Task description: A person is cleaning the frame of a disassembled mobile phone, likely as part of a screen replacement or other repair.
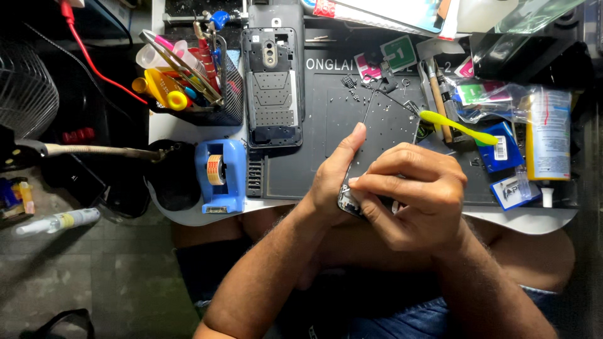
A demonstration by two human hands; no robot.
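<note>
Two hands over surface edge: left hand (333, 182) cradles small phone part (349, 199), fingers wrapped round it; right hand (411, 191) pinches thin tool against it. I judge prying in hand; calls for steady, light pressure. Phone frame (272, 88) lies apart on mat (377, 119).

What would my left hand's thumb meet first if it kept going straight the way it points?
The left hand has its thumb aimed up and right over the grey work mat. First in that line, likely, is the thin metal tweezers; depth is unclear.
</note>
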